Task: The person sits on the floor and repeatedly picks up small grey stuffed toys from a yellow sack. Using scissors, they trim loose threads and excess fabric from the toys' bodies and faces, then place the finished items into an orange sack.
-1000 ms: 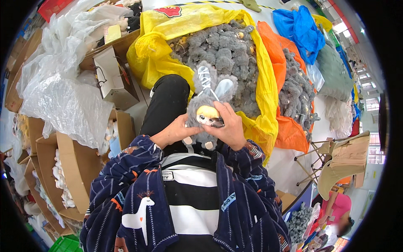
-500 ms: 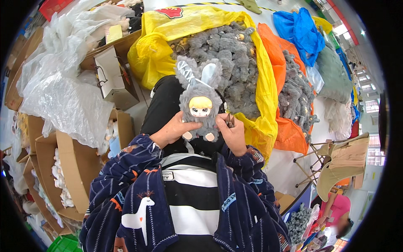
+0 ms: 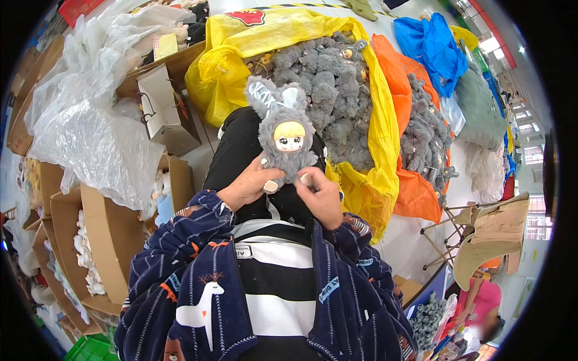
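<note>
A grey plush doll (image 3: 283,138) with rabbit ears, yellow hair and a doll-like face stands upright over my black-trousered lap, its face toward me. My left hand (image 3: 245,186) is closed round its lower left side, thumb across the fur beside one pale foot. With thumb and fingers, my right hand (image 3: 322,198) pinches the doll's other foot (image 3: 306,178) at the lower right. White cord laces cross one ear; the other ear's pale lining is tipped forward. The palm sides of both hands are hidden.
Beyond my lap lies a yellow sack (image 3: 385,180) heaped with grey plush dolls (image 3: 331,90). To its right is an orange sack (image 3: 415,201) with more. Left are cardboard boxes (image 3: 111,240), clear plastic sheeting (image 3: 96,144) and a paper bag (image 3: 162,111). A folding chair (image 3: 490,234) and another person (image 3: 481,301) are at right.
The doll's ears have tipped toward me and its body has turned slightly. My right hand has moved down and left onto the foot; a small dark object by its fingers is no longer visible.
</note>
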